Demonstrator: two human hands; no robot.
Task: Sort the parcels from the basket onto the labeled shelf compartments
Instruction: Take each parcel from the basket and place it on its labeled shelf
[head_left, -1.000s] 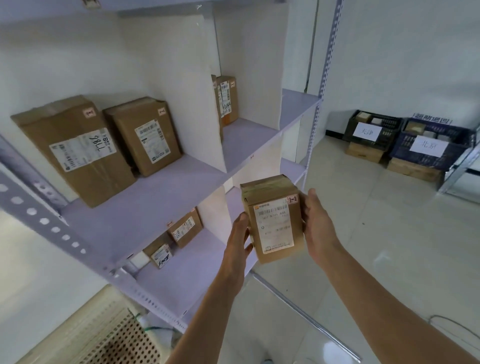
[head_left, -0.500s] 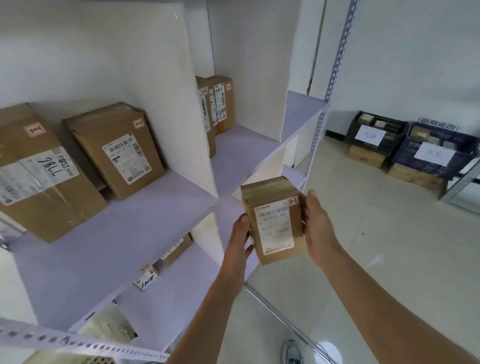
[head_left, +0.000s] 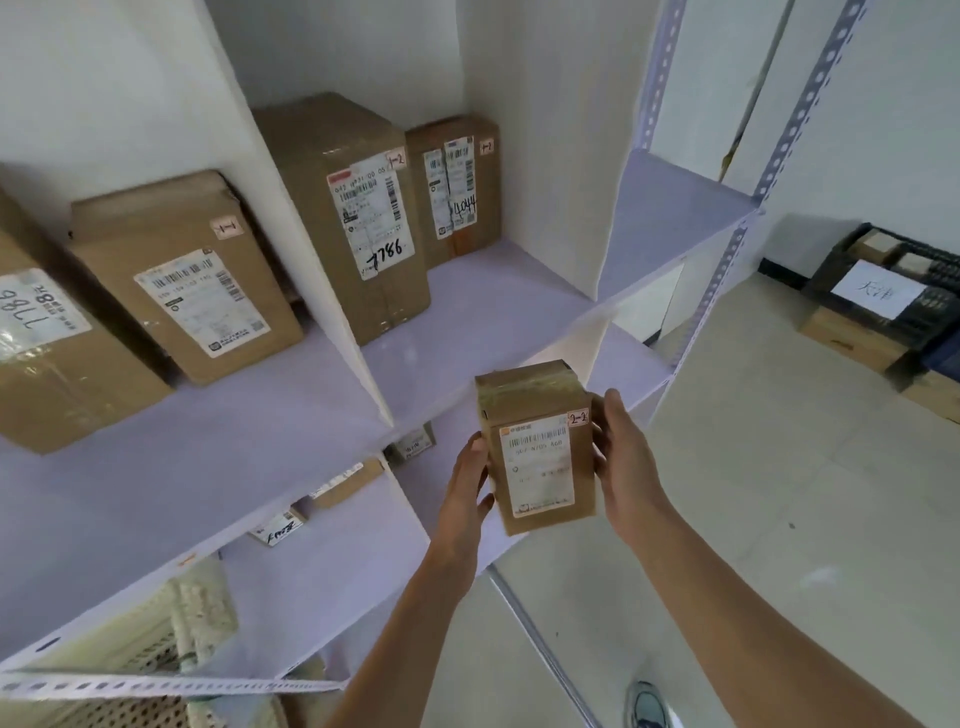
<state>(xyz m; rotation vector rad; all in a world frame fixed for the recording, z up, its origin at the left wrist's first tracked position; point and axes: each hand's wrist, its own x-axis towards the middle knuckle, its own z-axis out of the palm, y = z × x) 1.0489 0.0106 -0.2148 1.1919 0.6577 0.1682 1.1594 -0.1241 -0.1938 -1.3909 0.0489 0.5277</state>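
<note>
i grip the parcel marked 2-2 between left hand and right hand, off the shelf's front edge; next i judge it needs its matching compartment.

Bright, even light; soft blur; wide-angle edge distortion.

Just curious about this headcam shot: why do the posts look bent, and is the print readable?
Head view: the wide-angle lens curves the perforated post; the parcel shows blurred fine print, though its 2-2 tag reads; a faint sheen lies on the shelf board; shadows are soft.
</note>
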